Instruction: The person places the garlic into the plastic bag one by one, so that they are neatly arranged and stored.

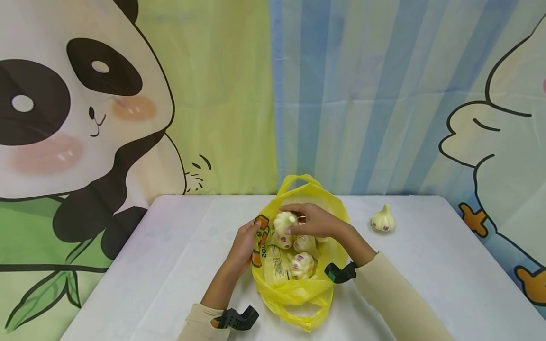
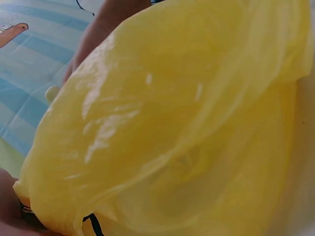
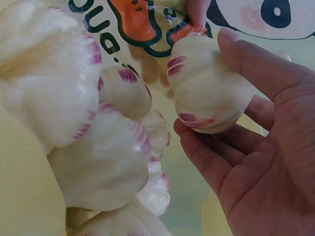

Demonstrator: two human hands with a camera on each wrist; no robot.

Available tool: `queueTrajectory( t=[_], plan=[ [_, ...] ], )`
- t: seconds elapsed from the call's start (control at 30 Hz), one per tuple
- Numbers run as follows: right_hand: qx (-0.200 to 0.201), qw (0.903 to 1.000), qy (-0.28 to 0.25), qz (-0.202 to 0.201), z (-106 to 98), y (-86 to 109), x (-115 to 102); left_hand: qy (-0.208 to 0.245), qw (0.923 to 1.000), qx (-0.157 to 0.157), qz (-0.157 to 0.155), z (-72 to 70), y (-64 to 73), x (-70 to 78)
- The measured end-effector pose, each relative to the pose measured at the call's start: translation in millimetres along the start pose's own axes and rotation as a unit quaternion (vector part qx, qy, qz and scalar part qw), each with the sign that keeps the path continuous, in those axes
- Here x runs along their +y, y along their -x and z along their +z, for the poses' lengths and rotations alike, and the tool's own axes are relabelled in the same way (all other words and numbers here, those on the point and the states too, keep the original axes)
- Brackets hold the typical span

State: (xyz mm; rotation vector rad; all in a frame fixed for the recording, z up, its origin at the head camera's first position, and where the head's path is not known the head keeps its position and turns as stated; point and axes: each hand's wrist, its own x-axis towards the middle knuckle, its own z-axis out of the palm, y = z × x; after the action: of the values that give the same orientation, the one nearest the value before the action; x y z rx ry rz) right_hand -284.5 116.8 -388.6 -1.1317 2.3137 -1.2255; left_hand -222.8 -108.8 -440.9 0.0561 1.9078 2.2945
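A yellow plastic bag lies wide open on the table, with several garlic bulbs inside. My left hand grips the bag's left edge, thumb over the orange print and fingers behind the film. Above the other bulbs, within the bag's mouth, my right hand holds a garlic bulb between thumb and fingers. Purple streaks mark its pale skin. In the left wrist view, the bag's film covers most of the picture and hides what is in it.
Another garlic bulb stands on the white table, to the right of the bag near the back. Behind the table hangs a printed curtain with a panda. Each wrist wears a small black camera.
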Motion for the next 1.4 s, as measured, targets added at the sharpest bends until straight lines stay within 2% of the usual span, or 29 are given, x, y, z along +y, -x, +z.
queueTrajectory(
  t=[0.3, 0.57, 1.23, 1.4],
  plan=[
    [-0.018, 0.9995, 0.008, 0.026, 7.6, 1.7, -3.6, 0.003, 1.0, 0.001, 0.004, -0.1, 0.9, 1.3],
    [-0.024, 0.9996, -0.008, 0.01, 7.4, 4.7, -0.3, -0.011, 0.9999, 0.005, 0.002, 0.7, 1.3, 0.9],
    [0.012, 0.9998, -0.003, -0.017, 4.9, 11.6, 0.4, -0.008, 0.9998, 0.012, -0.013, 1.0, 1.8, 2.4],
    [0.035, 0.9992, 0.0, -0.017, 1.6, 15.6, 0.8, -0.012, 0.9998, 0.008, -0.011, 1.6, 1.4, 2.4]
  ],
)
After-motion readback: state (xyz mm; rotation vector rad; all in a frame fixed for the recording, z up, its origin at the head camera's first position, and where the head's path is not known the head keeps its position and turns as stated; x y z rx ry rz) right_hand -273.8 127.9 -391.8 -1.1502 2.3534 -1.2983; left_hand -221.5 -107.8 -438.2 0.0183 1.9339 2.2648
